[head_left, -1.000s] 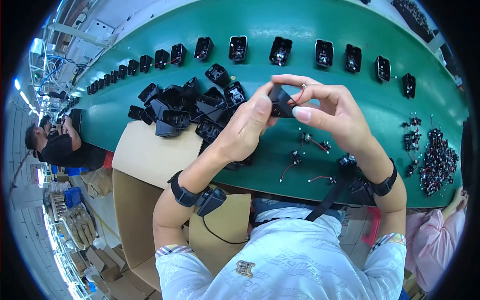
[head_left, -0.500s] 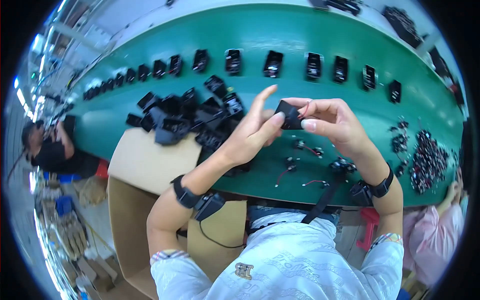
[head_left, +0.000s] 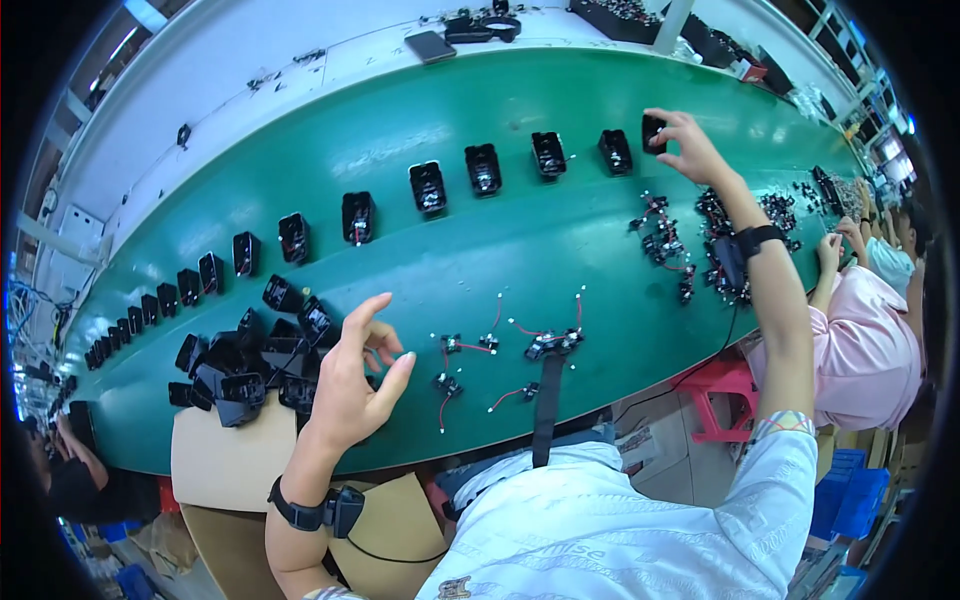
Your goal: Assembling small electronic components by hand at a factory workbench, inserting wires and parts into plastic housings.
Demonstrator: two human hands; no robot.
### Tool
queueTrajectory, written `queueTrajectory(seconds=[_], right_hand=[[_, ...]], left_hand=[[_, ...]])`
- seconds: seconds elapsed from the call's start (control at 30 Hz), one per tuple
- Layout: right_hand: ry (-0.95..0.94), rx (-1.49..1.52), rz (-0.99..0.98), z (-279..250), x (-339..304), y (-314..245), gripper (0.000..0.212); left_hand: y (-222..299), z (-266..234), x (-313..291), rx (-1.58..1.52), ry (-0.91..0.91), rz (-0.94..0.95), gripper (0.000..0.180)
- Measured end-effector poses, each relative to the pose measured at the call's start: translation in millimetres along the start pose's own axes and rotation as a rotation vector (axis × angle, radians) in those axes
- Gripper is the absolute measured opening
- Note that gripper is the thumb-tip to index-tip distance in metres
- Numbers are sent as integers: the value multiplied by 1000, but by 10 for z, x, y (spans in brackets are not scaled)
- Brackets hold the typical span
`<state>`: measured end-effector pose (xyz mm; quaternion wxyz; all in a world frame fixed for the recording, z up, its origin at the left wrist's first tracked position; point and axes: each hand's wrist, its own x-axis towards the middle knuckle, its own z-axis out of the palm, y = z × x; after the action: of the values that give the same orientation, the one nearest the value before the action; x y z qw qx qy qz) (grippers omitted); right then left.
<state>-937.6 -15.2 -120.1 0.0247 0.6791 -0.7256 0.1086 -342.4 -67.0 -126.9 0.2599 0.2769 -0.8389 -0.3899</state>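
Observation:
My right hand [head_left: 690, 150] reaches out to the far right, its thumb and fingers round a small black plastic housing [head_left: 653, 133] at the right end of a long row. Beside it in the row stands another black housing [head_left: 615, 152]. My left hand [head_left: 355, 378] hovers over the near side of the table, open and holding nothing, its fingers apart. Left of that hand lies a heap of black housings [head_left: 240, 385]. Between my arms are small dark parts with red wires [head_left: 553, 342], several lying loose on the green table [head_left: 450, 265].
A cardboard box [head_left: 235, 460] with a raised flap stands at the near left edge. More wired parts [head_left: 660, 240] are piled at right. A dark phone-like slab [head_left: 430, 46] lies on the back ledge. Other people sit at both sides; a red stool [head_left: 722, 395] stands below.
The black housing with red wire was between both hands; my right hand has moved far right to the row's end with a housing. My left hand has let go and drawn back leftward. The view has turned.

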Motion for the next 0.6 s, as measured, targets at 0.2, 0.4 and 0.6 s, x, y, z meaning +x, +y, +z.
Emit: queueTrajectory(seconds=[0.2,0.4,0.6], right_hand=[[-39,-53,82,211,5,139,28],[83,-173,4,269,-153,133,50],[391,-234,-171,-12,-179,-45,48]], left_hand=[[-75,-44,32,-11,13,-76,60],[11,-105,-29,73,4,-53,49],[532,-73,-147,193,-107,358,46]])
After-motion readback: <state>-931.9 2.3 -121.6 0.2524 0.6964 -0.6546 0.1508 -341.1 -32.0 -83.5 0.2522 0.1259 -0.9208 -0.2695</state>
